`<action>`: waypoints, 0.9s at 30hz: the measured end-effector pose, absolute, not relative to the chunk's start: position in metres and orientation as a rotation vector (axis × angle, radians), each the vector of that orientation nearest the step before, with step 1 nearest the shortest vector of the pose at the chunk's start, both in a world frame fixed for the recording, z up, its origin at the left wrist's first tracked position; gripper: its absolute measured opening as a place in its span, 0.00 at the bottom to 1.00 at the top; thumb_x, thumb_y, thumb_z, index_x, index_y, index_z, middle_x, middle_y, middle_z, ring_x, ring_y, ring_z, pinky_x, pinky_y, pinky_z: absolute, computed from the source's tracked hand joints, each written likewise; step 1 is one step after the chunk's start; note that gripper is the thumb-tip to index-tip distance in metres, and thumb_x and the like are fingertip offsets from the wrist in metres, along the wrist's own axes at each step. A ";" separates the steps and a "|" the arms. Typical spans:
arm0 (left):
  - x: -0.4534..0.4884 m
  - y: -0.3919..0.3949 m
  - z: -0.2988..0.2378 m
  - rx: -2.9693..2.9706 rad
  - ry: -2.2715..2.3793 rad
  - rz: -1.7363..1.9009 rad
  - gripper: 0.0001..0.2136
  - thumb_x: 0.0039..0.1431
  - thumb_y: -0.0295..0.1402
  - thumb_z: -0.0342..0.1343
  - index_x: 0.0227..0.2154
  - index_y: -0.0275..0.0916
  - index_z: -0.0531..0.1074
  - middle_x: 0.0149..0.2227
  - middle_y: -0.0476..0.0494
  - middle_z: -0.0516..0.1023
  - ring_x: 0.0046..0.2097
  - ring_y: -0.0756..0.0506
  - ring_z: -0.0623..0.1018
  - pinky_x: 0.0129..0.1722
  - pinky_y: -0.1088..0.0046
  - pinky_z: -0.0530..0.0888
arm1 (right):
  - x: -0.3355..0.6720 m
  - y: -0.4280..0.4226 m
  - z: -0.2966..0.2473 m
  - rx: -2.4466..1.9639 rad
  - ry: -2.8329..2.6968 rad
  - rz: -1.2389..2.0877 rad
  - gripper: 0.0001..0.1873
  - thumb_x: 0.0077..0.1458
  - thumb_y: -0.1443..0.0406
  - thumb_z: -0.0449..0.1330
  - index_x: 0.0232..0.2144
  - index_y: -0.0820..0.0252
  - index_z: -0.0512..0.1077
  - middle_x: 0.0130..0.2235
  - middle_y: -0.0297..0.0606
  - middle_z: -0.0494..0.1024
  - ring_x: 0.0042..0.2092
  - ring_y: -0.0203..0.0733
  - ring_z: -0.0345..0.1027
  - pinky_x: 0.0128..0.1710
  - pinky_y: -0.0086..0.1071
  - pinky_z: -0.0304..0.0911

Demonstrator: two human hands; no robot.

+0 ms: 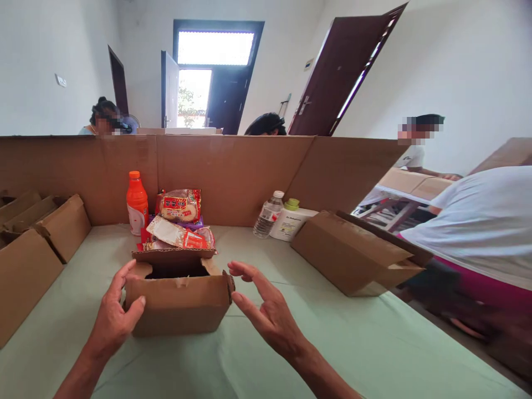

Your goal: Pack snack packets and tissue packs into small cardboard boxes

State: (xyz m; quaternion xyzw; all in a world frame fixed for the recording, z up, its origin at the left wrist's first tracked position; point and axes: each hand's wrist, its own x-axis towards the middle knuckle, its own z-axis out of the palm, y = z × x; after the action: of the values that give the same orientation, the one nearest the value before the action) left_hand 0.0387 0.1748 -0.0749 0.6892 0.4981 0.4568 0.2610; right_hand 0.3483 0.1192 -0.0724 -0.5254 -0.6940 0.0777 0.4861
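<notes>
A small brown cardboard box [178, 305] stands in front of me with its top flaps up and its inside dark. At its left end is my left hand [116, 310], fingers spread; the thumb overlaps the front corner, and I cannot tell whether it presses there. My right hand [268, 310] is open beside the box's right end, its thumb and fingertips close to the torn corner. Just behind the box lie several snack packets [178, 205], mostly red. An orange bottle [137, 205] stands upright to their left.
A clear water bottle [268, 215] and a white bottle with a green cap [291, 221] lean near another carton [349, 252] on the right. Open cardboard boxes [33, 260] fill the left side. A cardboard screen [208, 172] closes the table's back. Other people work beyond and at right.
</notes>
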 end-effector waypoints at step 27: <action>0.028 0.168 -0.054 1.953 1.149 1.061 0.09 0.58 0.41 0.56 0.33 0.43 0.78 0.42 0.41 0.82 0.49 0.40 0.80 0.53 0.57 0.76 | 0.355 0.143 -0.075 -1.354 -1.797 0.292 0.27 0.69 0.50 0.43 0.43 0.52 0.80 0.50 0.41 0.81 0.52 0.50 0.73 0.54 0.48 0.65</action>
State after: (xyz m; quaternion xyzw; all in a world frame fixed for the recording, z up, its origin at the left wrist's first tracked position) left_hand 0.0280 0.1683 -0.0541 0.7410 0.4359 0.4027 0.3144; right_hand 0.3546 0.1428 -0.0747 -0.5410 -0.7178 0.1168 0.4225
